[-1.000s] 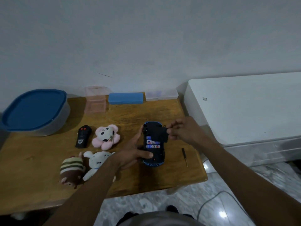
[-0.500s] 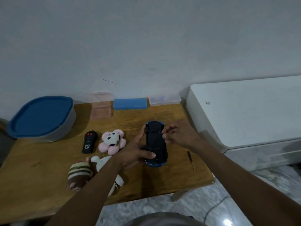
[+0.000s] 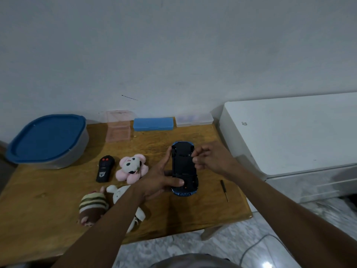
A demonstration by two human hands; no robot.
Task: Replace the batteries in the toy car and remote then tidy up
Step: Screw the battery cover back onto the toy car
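Cover (image 3: 183, 165) back on toy car (image 3: 189, 187) | left hand (image 3: 160, 180) grips it | right hand (image 3: 210, 161) curled, hold unclear | wooden table (image 3: 48, 190)

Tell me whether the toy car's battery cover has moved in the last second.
Yes. The battery cover came down leftward, away from the screwdriver, and now lies flat and closed on the toy car's underside.

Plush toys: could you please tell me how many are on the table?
3: a pink one beside the remote, a white one nearer us, partly covered, a striped one left of it.
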